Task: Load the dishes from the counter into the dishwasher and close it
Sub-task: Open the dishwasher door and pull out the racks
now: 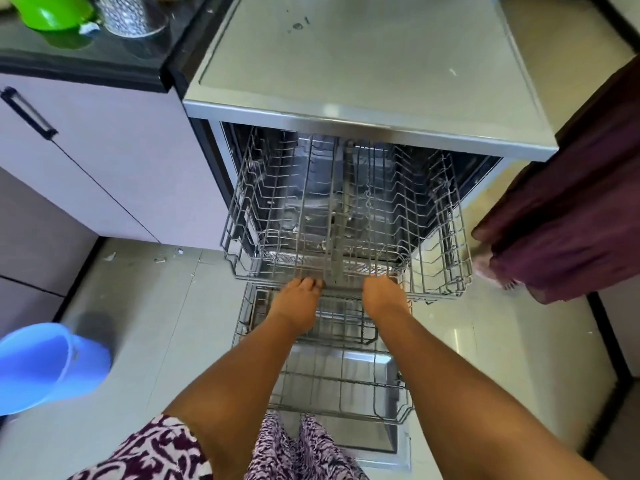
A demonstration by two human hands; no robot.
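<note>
Two hands grip the front rail of the upper rack: the left hand and the right hand sit side by side near the middle of that rail, fingers curled over the wire. This paired hold would keep the rack running straight on its slides rather than skewing. Which way it is being moved cannot be told. Two racks are out in all; the lower rack lies beneath the wrists and forearms, drawn out over the lowered door nearest the body. Both racks hold nothing, zero dishes in either, so loading looks not yet begun. This seems a step of readying the dishwasher, whose flat steel top lies beyond the fingertips. The dishes to be loaded are far off, up and to the left of the left hand on the dark counter. Two show at the frame's edge, one green vessel and one patterned tumbler just to its right; more may lie out of view. One blue bucket stands on the floor well out to the left of the left forearm. One other person, in a dark maroon garment with a bare foot showing, stands right of the right hand, just past the rack's side. That is close enough that the rack's travel wants care.
</note>
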